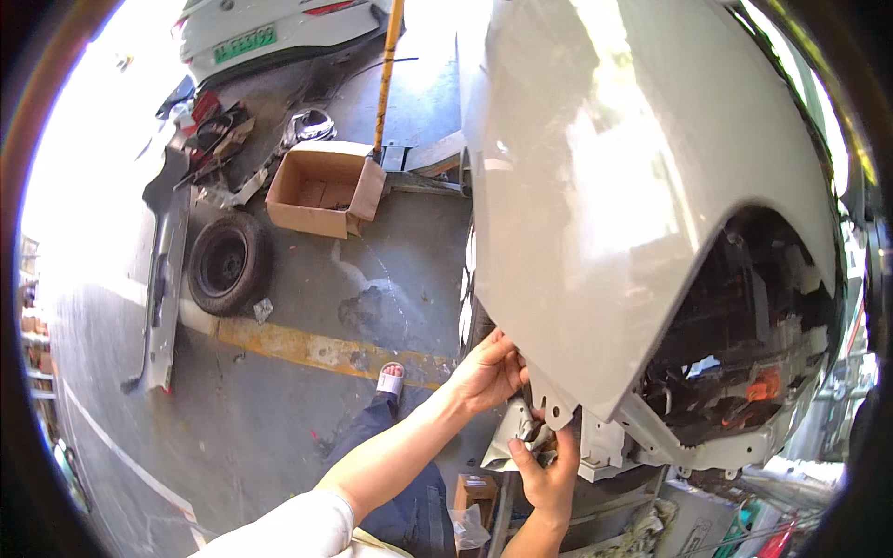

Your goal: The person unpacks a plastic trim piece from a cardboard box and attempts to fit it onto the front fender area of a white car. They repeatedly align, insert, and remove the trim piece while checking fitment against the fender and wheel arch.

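A light grey car fender (577, 232) fills the right half of the view, glossy, with a dark headlamp opening at its right. My left hand (488, 374) is closed at the fender's lower edge, its fingertips partly tucked behind the panel. Just below it a mounting tab (556, 412) with holes sticks out from the fender's tip. My right hand (547, 474) reaches up from below, thumb and fingers bent around a pale metal bracket (509, 435) beneath that tab. Part of its grip is hidden, and any small fastener there cannot be made out.
On the floor at left are a cardboard box (316, 193), a tire (230, 263) and a long grey bumper piece (166, 279). Behind them stands a white car (279, 37), near a yellow pole (386, 74). A small brown box (474, 493) sits below my arms.
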Available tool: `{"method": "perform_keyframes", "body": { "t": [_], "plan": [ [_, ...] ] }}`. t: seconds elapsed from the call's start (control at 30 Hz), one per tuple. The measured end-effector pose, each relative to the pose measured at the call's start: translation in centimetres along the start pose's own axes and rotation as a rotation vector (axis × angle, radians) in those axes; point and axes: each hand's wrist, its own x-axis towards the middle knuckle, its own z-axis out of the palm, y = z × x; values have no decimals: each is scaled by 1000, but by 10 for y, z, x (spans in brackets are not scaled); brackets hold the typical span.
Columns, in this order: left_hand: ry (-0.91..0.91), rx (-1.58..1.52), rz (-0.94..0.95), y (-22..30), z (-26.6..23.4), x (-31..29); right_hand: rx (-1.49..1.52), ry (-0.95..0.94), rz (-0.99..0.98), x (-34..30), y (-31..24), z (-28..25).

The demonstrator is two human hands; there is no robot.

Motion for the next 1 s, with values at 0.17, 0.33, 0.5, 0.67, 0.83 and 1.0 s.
{"method": "perform_keyframes", "body": {
  "t": [0.17,0.33,0.5,0.67,0.83,1.0],
  "plan": [
    [-49,22,-1,0,11,-4,-92,-28,-81,1,7,-8],
    [17,90,18,-2,8,-7,-75,-22,-86,-3,-2,0],
    [98,117,-4,-5,-15,-6,-126,-71,-98,0,-2,1],
    [35,135,1,-4,4,-12,-176,-147,-138,4,-3,-9],
    [209,161,119,2,-12,-14,-294,-156,-186,6,2,-9],
    [447,244,144,0,-6,-14,-206,-146,-180,3,8,-9]
  ]
}}
